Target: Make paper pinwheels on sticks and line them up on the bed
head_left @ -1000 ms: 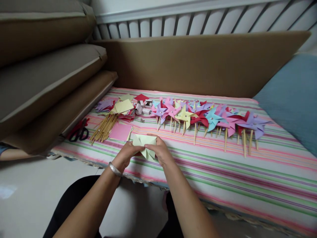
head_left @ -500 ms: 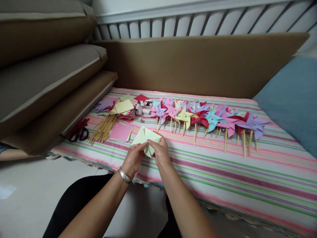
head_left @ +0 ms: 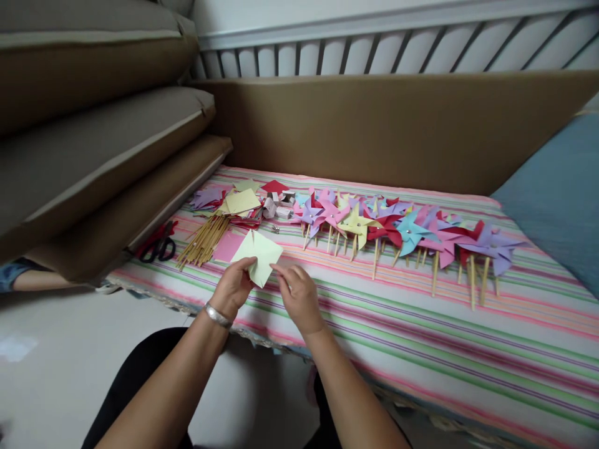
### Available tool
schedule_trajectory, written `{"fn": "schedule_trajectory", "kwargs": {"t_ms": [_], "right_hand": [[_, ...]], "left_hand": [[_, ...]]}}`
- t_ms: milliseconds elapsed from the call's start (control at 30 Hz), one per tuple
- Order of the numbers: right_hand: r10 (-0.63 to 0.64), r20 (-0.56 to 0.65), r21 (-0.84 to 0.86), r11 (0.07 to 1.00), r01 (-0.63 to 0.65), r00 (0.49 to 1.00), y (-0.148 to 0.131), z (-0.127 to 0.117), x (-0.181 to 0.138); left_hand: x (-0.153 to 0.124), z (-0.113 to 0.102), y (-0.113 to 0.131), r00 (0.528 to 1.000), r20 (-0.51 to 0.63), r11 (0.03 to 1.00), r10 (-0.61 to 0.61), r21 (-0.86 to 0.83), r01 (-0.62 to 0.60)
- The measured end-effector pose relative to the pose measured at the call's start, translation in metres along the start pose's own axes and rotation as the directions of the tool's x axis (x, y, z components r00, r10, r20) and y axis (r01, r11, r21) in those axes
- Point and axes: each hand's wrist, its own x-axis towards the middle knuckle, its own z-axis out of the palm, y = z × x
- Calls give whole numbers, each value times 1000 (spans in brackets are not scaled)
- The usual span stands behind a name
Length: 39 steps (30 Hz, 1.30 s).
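Observation:
A pale yellow-green paper square (head_left: 262, 254) with slits cut in from its corners is held up over the striped cloth. My left hand (head_left: 234, 284), with a silver bracelet on the wrist, grips its lower left side between thumb and fingers. At the square's lower right edge, my right hand (head_left: 299, 293) pinches with thumb and index finger, the other fingers curled in. Just beyond lie a pink paper stack (head_left: 229, 245), a bundle of thin wooden sticks (head_left: 203, 240) and a few small metal pins (head_left: 276, 229).
Finished paper pinwheels (head_left: 407, 232) on sticks lie in a long row to the right. Coloured paper squares (head_left: 243, 201), small white boxes (head_left: 283, 212) and black-handled scissors (head_left: 159, 248) are at the left. Stacked cushions (head_left: 107, 149) rise there; a brown board (head_left: 374, 131) stands behind. Another person's arm (head_left: 42, 280) shows at far left.
The paper, its corners drawn inward before, is now opened flat. My right hand has shifted from its centre to its right edge, and my left hand has moved slightly left.

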Motion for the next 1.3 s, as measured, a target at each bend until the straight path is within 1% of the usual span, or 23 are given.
{"fn": "schedule_trajectory", "kwargs": {"t_ms": [67, 133, 233, 333, 400, 467, 567, 633, 700, 800, 1000, 1133, 1300], "right_hand": [[-58, 74, -55, 997, 63, 996, 0, 3, -1], [-87, 101, -74, 993, 94, 991, 0, 5, 0], [-62, 101, -17, 998, 64, 993, 1, 5, 1], [33, 93, 145, 988, -47, 995, 1, 4, 3], [113, 87, 279, 951, -133, 990, -1, 3, 5], [201, 89, 398, 891, -220, 976, -2, 3, 7], [375, 107, 542, 754, -370, 921, 0, 6, 9], [462, 121, 592, 677, -437, 879, 2, 9, 10], [501, 132, 608, 641, -469, 855, 6, 11, 10], [533, 146, 624, 604, -495, 834, 9, 14, 9], [591, 161, 657, 534, -533, 791, 5, 11, 12], [613, 166, 667, 507, -546, 772, 3, 10, 13], [632, 155, 670, 497, -551, 759, 4, 10, 13]], "left_hand": [[-2, 2, 0, 1000, 7, 1000, -30, -8, 30], [-4, 3, -1, 999, 7, 999, -45, -10, 45], [-5, 3, -4, 999, 32, 1000, -16, 22, 15], [-5, 0, -6, 997, 66, 997, 29, 64, -34], [-5, -1, -8, 996, 79, 996, 40, 76, -46], [-7, -1, -11, 994, 96, 994, 48, 93, -57], [-9, 1, -15, 991, 122, 989, 62, 129, -77], [-9, 3, -18, 990, 122, 985, 66, 148, -84], [-10, 5, -20, 992, 112, 984, 66, 157, -83], [-10, 8, -23, 991, 112, 982, 80, 161, -97], [-11, 10, -27, 984, 141, 977, 109, 166, -132], [-12, 9, -28, 981, 148, 973, 125, 175, -150], [-13, 10, -30, 981, 140, 970, 135, 184, -160]]}}
